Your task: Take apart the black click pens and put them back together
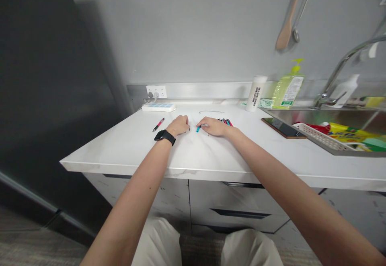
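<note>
Head view: looks down past cream trousers (pixel 251 249) at the bottom edge, then onto pale drawers (pixel 244 196) with dark recessed grips. Meets, above these, a white marbled countertop (pixel 117 145). Reaches over it with two bare forearms (pixel 147 189), wearing a black watch (pixel 165 136) on the left wrist.

Has the left hand (pixel 180 124) curled in narrow, low at the countertop; shows a small dark tip by the fingers, too little to tell whether gripped. Holds in the right hand (pixel 213 126) a teal piece (pixel 198 129), pinched between thumb and fingers, facing the left hand across a narrow gap. Cannot tell whether resting on the surface or just above.

Shows a row of pens (pixel 228 122) just beyond the right hand, lying side by side in pink, teal and dark colours, partly hidden. Has a pink-and-black pen (pixel 158 125) lying aslant on the other side, near the left hand but apart from it. Shows a dark phone (pixel 282 128) well to the right, close by the sink (pixel 340 151).

Has, farther back, a thin wire (pixel 212 112), a power strip (pixel 158 107), a white tumbler (pixel 256 93) and a yellow-green soap bottle (pixel 288 90). Ends at the grey wall, with a wooden spatula (pixel 285 36) and a ladle (pixel 296 36) hanging there.
</note>
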Demonstrator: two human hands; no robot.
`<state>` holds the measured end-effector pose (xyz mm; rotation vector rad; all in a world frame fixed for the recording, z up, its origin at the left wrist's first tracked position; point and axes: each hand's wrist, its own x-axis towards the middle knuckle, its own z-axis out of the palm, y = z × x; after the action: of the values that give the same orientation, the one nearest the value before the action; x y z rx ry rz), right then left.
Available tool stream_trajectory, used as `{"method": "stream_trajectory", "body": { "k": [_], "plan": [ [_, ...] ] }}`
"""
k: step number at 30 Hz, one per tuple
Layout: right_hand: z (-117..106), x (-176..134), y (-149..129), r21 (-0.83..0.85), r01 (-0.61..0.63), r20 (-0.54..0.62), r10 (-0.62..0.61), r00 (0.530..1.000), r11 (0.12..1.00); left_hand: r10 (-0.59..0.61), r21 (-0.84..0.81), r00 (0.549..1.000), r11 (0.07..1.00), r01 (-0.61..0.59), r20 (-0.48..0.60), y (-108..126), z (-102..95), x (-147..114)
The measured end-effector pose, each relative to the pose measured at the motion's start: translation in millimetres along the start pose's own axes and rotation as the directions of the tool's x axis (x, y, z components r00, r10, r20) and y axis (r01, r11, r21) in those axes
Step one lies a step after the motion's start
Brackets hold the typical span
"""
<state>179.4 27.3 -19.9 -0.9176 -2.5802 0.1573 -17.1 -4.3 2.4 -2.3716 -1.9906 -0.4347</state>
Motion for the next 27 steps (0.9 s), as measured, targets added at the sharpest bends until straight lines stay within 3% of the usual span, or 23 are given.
{"method": "stream_trajectory", "body": {
  "k": [5,11,22,27],
  "plan": [
    [-4,0,-1,0.008,-0.075,0.004,0.075,0.997,0.997,0.087,0.01,0.995,0.996,-0.088,0.04,4,-4.4,-4],
    [-8,0,-5,-0.036,-0.201,-0.015,0.2,0.98,0.979,0.108,-0.011,0.993,0.994,-0.107,0.045,6,-4.5,-4],
    [-5,0,-16,0.01,-0.038,-0.043,0.038,0.998,0.999,0.119,-0.04,0.992,0.992,-0.117,0.047,6,-3.5,-4],
    [-1,3,-22,-0.005,0.037,-0.037,-0.037,0.999,0.999,0.096,-0.072,0.995,0.993,-0.096,-0.002,6,-4.3,-4]
  ]
}}
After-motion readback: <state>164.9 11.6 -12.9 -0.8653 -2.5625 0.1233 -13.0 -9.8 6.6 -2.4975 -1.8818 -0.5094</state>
